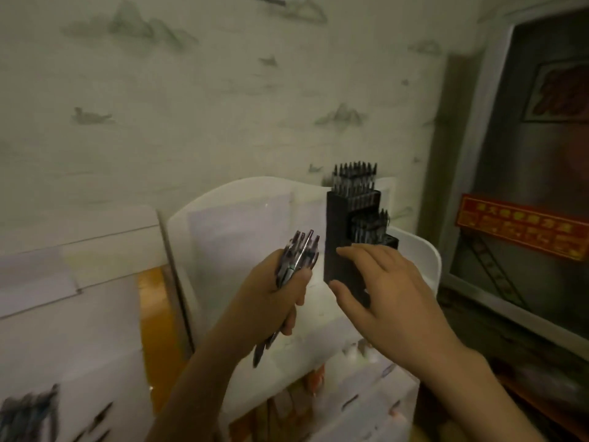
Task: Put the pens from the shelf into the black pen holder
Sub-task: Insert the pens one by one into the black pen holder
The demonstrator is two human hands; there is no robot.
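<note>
- The black pen holder (342, 250), a stepped block with rows of pens already standing in its upper tiers, sits on top of the white shelf unit (242, 224); everything below is placed against it.
- The left hand (274, 301), just left of the holder and level with its lower half, is closed in a fist around a bundle of pens (298, 256), tips fanned upward.
- The right hand (382, 291) is spread, fingers and thumb laid against the holder's front and side, holding nothing else.
- Risk: the bundle is loose and splayed, so trying to free one pen from that fist could let several slide out and drop behind the shelf.
- Risk: the holder looks tall and top-heavy; a push from the bracing hand could tip it.
- Risk: the light is dim and the empty slots in the lowest step are hard to see, so a tip may miss its hole.
</note>
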